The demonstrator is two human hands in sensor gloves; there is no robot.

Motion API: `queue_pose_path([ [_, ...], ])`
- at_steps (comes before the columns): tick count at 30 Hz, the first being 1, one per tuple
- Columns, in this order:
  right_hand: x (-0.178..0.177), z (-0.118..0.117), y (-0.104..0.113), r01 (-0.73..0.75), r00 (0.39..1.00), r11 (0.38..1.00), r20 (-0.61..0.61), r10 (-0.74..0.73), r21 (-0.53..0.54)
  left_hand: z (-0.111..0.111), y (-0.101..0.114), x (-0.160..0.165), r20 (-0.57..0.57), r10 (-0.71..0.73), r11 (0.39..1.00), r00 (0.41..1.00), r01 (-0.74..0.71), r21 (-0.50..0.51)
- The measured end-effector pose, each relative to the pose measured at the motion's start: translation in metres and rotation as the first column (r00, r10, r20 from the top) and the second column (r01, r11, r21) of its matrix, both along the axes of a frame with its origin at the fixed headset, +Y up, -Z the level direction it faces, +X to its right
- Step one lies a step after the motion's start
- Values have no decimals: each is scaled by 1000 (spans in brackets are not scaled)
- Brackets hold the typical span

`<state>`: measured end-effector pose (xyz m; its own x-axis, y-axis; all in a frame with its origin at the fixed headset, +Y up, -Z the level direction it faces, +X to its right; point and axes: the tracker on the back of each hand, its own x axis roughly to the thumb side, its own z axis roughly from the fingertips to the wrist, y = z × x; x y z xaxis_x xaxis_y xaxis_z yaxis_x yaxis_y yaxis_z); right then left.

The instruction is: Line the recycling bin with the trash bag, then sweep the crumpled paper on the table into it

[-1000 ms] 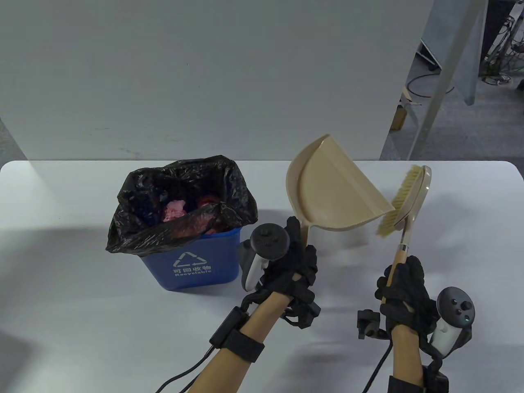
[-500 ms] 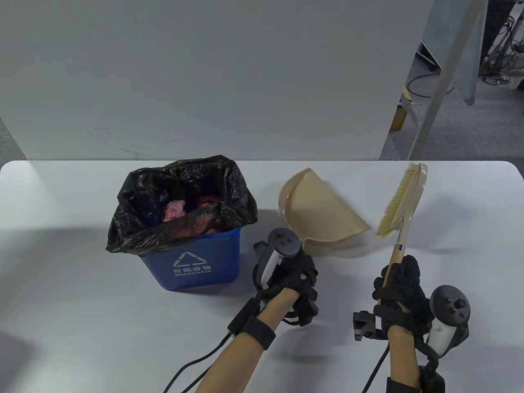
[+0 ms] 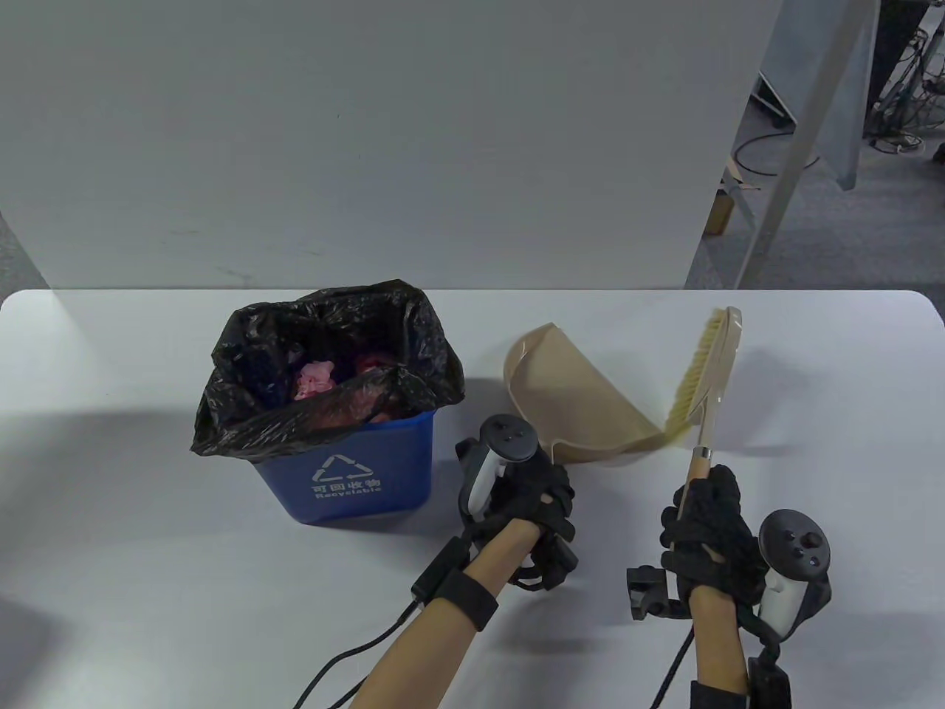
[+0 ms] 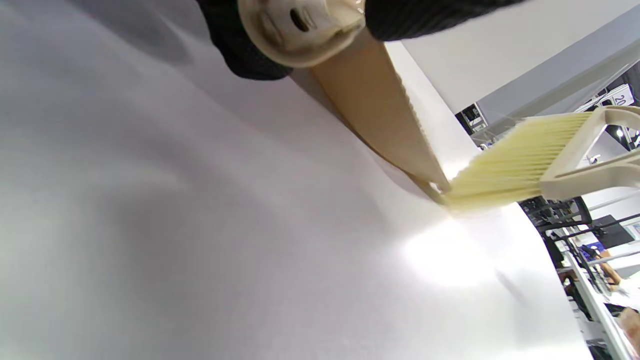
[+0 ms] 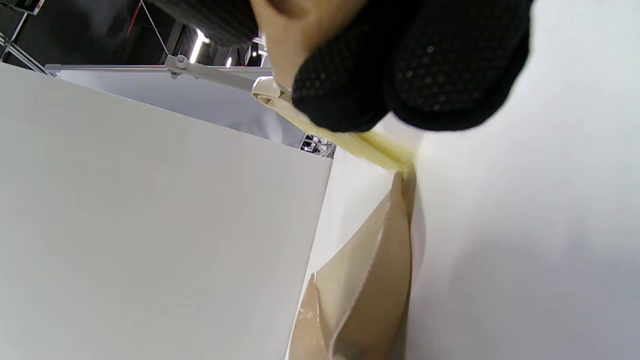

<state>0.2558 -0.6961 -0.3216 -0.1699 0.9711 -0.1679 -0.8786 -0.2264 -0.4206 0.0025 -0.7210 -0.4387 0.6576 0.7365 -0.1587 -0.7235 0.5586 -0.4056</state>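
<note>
The blue recycling bin (image 3: 347,473) stands left of centre, lined with a black trash bag (image 3: 251,413) whose edge folds over the rim. Pink and red crumpled paper (image 3: 316,378) lies inside. My left hand (image 3: 543,491) grips the handle of a beige dustpan (image 3: 583,399), tilted on its side just right of the bin. My right hand (image 3: 709,517) grips the wooden handle of a hand brush (image 3: 705,377). Its yellow bristles (image 4: 515,165) touch the dustpan's lip (image 4: 395,135). In the right wrist view, gloved fingers (image 5: 410,65) cover part of the brush above the dustpan (image 5: 370,295).
The white table (image 3: 148,561) ends at a grey backboard (image 3: 369,148) behind the bin. Beyond the table's right rear corner are a slanted metal post (image 3: 797,148) and cables on the floor. Cables trail from both wrists toward the near edge.
The dustpan has come down from a raised tilt to just above the table, nearer the bin. The brush has moved left and down until its bristles meet the pan's lip.
</note>
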Motion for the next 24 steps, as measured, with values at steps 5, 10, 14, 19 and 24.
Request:
queue_pose_path([
  [5, 0, 0, 1, 7, 1000, 1000, 2, -7, 2, 1, 0, -1, 50, 99, 995, 994, -97, -40],
  [10, 0, 0, 2, 10, 1000, 1000, -5, -10, 6, 7, 1, -4, 68, 184, 981, 981, -178, -80],
  [14, -2, -1, 3, -25, 999, 1000, -21, 26, 9, 18, 11, -11, 133, 120, 992, 984, -115, -44],
  [19, -12, -4, 8, -151, 986, 988, -68, 152, 22, 40, 35, -35, 258, -29, 996, 966, 7, 87],
  [24, -31, -7, 11, -252, 956, 967, -148, 254, 37, 71, 48, -79, 297, -148, 980, 943, 99, 175],
])
